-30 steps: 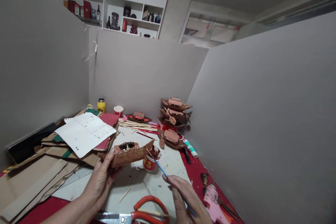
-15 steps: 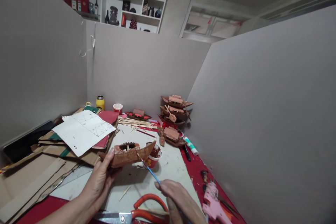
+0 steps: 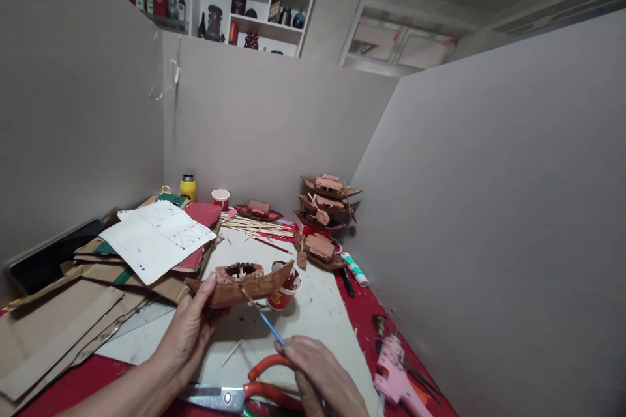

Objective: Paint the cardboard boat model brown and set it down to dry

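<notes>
My left hand point(image 3: 193, 316) is closed around the left end of a brown model boat point(image 3: 252, 288), holding it tilted above the white board. A pinkish, open-topped cabin sits in the boat's middle. Between the fingers of my right hand point(image 3: 317, 368) is a blue-handled paintbrush point(image 3: 270, 327); its tip touches the near side of the hull. Partly behind the boat's right end stands a paper cup point(image 3: 282, 300) smeared inside with brown paint. Scissors with orange handles point(image 3: 274, 393) lie beneath and beside my right hand, which covers part of them.
Several finished-looking model boats point(image 3: 320, 251) are stacked or set at the back right. Thin wooden sticks point(image 3: 254, 227) lie near the back. Cardboard point(image 3: 53, 332) and a drawn sheet point(image 3: 159, 238) cover the left. A pink glue gun point(image 3: 396, 374) rests on the red cloth at right.
The brush tip has moved left along the hull, from near the boat's right end toward its middle. My right hand has shifted left with it. The left hand still holds the boat.
</notes>
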Tool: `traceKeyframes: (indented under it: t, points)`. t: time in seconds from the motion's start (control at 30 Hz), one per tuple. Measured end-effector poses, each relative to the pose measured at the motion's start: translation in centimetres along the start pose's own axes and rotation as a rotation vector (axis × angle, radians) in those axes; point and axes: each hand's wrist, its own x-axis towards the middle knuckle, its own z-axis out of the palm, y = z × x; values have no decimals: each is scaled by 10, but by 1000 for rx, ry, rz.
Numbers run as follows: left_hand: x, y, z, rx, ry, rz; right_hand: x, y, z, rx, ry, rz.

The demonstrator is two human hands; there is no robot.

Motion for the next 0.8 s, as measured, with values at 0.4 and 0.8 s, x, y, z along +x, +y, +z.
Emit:
traceKeyframes:
  t: [0.4,0.8]
  points:
    - [-4,-1,2,20,-54,6,3,2,1,-4,80,-40]
    - [-8,-1,3,-1,-42,19,10,-9,2,40,10,-29]
